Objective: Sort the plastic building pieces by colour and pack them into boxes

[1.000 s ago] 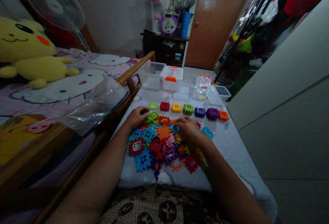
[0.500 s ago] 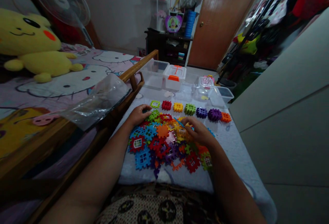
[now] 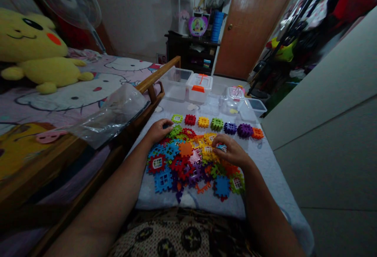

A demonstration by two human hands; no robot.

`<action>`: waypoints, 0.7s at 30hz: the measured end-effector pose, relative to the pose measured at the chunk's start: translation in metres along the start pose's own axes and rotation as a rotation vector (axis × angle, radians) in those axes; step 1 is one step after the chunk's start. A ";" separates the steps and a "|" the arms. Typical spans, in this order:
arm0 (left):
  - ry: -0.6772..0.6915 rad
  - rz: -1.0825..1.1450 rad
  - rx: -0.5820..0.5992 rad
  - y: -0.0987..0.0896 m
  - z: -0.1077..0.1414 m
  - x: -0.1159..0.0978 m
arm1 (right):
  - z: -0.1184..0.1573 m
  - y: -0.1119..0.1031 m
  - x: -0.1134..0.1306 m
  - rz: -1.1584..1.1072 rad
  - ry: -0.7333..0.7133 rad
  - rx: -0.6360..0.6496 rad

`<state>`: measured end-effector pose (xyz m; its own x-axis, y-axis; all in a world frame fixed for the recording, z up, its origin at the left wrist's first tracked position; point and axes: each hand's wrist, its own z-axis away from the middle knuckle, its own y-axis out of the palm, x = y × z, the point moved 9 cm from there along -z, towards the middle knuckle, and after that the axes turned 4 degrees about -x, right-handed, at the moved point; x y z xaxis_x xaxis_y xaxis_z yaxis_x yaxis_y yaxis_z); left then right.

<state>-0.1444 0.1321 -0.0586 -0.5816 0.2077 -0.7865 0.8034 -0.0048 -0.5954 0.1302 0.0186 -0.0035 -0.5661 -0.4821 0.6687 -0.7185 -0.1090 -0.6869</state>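
A loose pile of plastic interlocking blocks (image 3: pixel 186 150), toothed squares in several colours, lies on the cloth before me. My left hand (image 3: pixel 160 130) rests at the pile's far left edge, its curled fingers on a green block (image 3: pixel 176 132). My right hand (image 3: pixel 231 151) hovers over the right side, fingers bent and apart from the thumb. Between them a blue window block (image 3: pixel 221 147) shows, seemingly lying beneath the hand. Close by is a yellow window block (image 3: pixel 208 153). A plain blue block (image 3: pixel 222 185) covers a red one at the near right.
Behind the pile runs a row of sorted blocks, from a light green one (image 3: pixel 177 118) to purple (image 3: pixel 245 130) and orange (image 3: pixel 257 133). Clear plastic boxes (image 3: pixel 176 88) stand farther back. A wooden bed rail (image 3: pixel 159 74) borders the left, a white cabinet (image 3: pixel 330 111) the right.
The blue block that was in my right hand now lies on the red block at the near right. My right hand has shifted slightly right, its fingers parted. My left hand stays put.
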 end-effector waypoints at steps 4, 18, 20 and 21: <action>-0.003 0.003 0.009 0.001 0.000 0.001 | 0.008 -0.010 0.001 0.079 0.014 0.061; 0.008 -0.018 0.007 0.002 -0.003 0.003 | 0.088 0.000 0.035 0.317 0.157 0.237; 0.006 -0.014 0.006 0.002 -0.003 0.003 | 0.090 0.006 0.030 0.353 0.156 0.227; 0.004 -0.013 0.007 0.002 -0.002 0.003 | 0.090 0.008 0.027 0.367 0.154 0.220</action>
<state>-0.1446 0.1349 -0.0617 -0.5917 0.2115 -0.7779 0.7947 -0.0087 -0.6069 0.1453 -0.0738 -0.0167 -0.8327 -0.3905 0.3925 -0.3655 -0.1448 -0.9195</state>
